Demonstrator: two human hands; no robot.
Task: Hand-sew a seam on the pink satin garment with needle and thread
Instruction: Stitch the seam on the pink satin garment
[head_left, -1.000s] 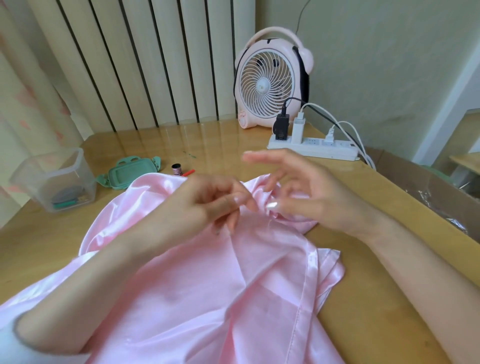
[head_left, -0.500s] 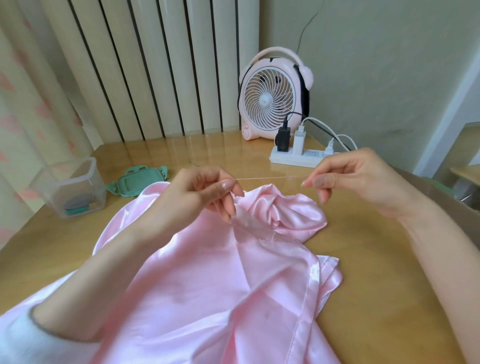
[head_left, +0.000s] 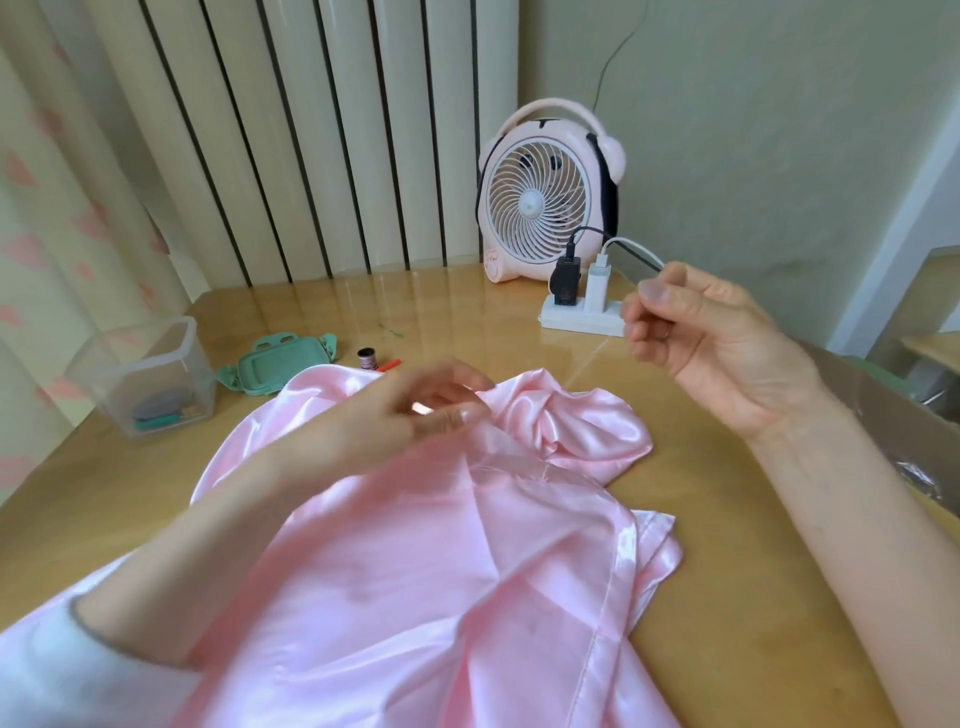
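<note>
Pinching thread (head_left: 594, 360), right hand (head_left: 719, 345) hangs beyond the garment (head_left: 441, 561); left hand (head_left: 410, 415) on it, grip blurred.

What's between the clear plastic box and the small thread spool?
Head view: a green lid lies flat on the table between the clear box and the spool.
</note>
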